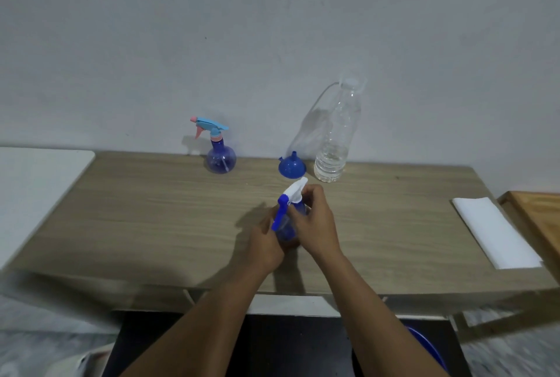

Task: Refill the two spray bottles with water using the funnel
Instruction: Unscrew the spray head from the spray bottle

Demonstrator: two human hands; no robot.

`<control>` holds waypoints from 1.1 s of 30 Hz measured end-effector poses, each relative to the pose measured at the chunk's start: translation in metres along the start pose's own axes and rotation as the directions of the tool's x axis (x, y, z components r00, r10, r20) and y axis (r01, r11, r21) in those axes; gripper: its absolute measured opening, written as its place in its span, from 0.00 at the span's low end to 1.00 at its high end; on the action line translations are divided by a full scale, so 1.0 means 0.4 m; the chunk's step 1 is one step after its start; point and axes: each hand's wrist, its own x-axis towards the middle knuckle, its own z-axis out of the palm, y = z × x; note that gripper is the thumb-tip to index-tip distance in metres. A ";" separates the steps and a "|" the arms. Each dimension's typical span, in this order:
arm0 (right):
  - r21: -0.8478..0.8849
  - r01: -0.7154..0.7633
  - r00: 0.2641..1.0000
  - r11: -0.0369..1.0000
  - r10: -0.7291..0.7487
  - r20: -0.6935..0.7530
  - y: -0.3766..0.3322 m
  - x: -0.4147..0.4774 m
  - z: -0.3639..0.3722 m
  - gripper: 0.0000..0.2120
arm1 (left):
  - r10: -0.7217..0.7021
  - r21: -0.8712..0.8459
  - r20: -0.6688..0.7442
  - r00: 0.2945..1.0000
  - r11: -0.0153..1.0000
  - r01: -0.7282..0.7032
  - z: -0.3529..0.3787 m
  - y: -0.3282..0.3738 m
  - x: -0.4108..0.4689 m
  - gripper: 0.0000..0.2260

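Observation:
A blue spray bottle with a white and blue trigger head (287,219) stands mid-table. My left hand (264,244) wraps its round body from the left. My right hand (315,222) grips the neck just under the white head. A second blue spray bottle (220,156) with a light-blue and pink head stands at the back against the wall. A blue funnel (292,166) lies upside down, spout up, behind my hands. Beside it, a tall clear water bottle (335,146) holds water in its lower part.
The wooden table (151,213) runs along a grey wall. A folded white cloth (494,231) lies at the right end, next to a wooden board (542,213). A white surface (36,176) adjoins the left end. A blue tub rim (430,346) shows under the table.

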 end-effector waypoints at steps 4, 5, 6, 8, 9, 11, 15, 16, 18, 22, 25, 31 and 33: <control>-0.007 0.035 0.995 0.999 -0.034 0.091 -0.005 0.011 -0.014 0.09 | -0.010 -0.078 0.108 0.994 0.997 0.018 -0.023 0.042 -0.017 0.20; -0.012 0.043 0.994 0.999 -0.041 0.106 -0.006 0.010 -0.017 0.10 | -0.006 -0.059 0.090 0.996 0.998 0.011 -0.034 0.057 -0.028 0.22; -0.014 0.045 0.993 0.999 -0.043 0.106 -0.006 0.007 -0.018 0.11 | 0.012 -0.038 0.070 0.997 0.999 -0.010 -0.036 0.056 -0.032 0.24; -0.002 0.029 0.997 1.000 -0.029 0.067 -0.006 0.003 -0.016 0.13 | 0.002 -0.031 0.072 0.997 1.000 0.000 -0.035 0.051 -0.032 0.27; 0.003 0.019 0.999 1.000 -0.019 0.047 -0.003 0.002 -0.016 0.13 | -0.007 -0.014 0.065 0.998 1.000 0.008 -0.035 0.052 -0.033 0.29; 0.000 0.018 0.999 1.000 -0.018 0.052 0.002 0.006 -0.019 0.12 | -0.015 0.025 0.092 0.996 1.000 0.013 -0.038 0.054 -0.029 0.32; 0.039 0.025 0.992 0.999 -0.030 0.121 -0.003 0.002 -0.027 0.10 | -0.006 0.043 0.108 0.994 0.999 0.001 -0.040 0.045 -0.020 0.32; 0.043 0.029 0.994 0.999 -0.033 0.106 -0.005 -0.001 -0.025 0.12 | -0.004 0.052 0.097 0.995 0.999 -0.001 -0.038 0.041 -0.021 0.31; 0.018 0.036 0.998 0.999 -0.037 0.049 -0.006 -0.004 -0.020 0.17 | -0.007 0.004 0.085 0.996 1.000 0.007 -0.039 0.039 -0.023 0.29; -0.029 0.051 0.997 0.998 -0.049 0.063 -0.002 -0.001 -0.019 0.11 | -0.018 -0.108 0.118 0.993 0.994 0.031 -0.032 0.038 -0.021 0.29; -0.060 0.061 0.995 0.996 -0.056 0.084 -0.008 -0.004 -0.026 0.12 | -0.038 -0.084 0.118 0.992 0.995 0.048 -0.025 0.032 -0.016 0.33; -0.161 0.213 0.977 0.964 -0.208 0.048 -0.009 -0.007 -0.032 0.32 | -0.070 -0.181 0.121 0.990 0.979 0.091 -0.020 0.012 0.000 0.26; -0.186 0.266 0.963 0.946 -0.267 0.022 -0.014 -0.001 -0.030 0.27 | -0.044 -0.145 0.107 0.993 0.988 0.060 -0.029 0.023 -0.013 0.29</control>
